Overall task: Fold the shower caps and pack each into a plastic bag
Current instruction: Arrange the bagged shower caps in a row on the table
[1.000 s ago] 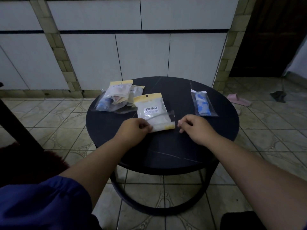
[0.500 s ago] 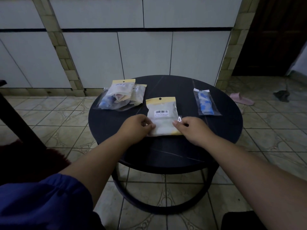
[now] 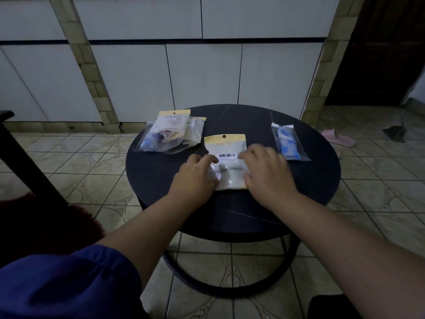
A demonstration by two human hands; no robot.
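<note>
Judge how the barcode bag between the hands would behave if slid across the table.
The bag looks thin and glossy, so it would probably slide easily on the smooth dark table. It lies flat and its film crinkles by the left hand, so likely light and floppy, not apt to roll.

bag [image 3: 226,157] turned from tilted to straight on the counter [image 3: 310,180], yellow header away from the person. left hand [image 3: 195,178] went from pinching its near left corner to lying over the left side, fingers spread. right hand [image 3: 266,173] moved in from beside the bag onto its right side, fingers reaching the barcode label [image 3: 226,155]
</note>
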